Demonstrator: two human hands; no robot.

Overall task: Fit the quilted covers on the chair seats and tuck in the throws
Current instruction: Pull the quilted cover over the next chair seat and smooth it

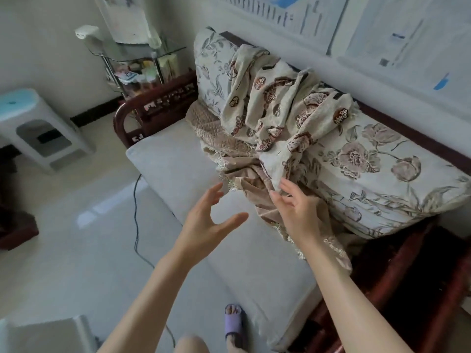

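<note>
Tan quilted cover [237, 149] bunches at the cushion's [173, 159] back edge under our right hand [298, 207], beside our left hand [211, 222], both released.

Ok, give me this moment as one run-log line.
left hand: open, over bare seat cushion | right hand: open, by bunched quilted cover | throw: crumpled against back cushion | cover: not yet fitted

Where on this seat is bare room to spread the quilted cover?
Bare: the grey seat cushion between the wooden armrest and the bunched quilted cover, and its front strip under the left hand. Crowded: by the right hand, where cover, throw and floral cushion pile up.
</note>
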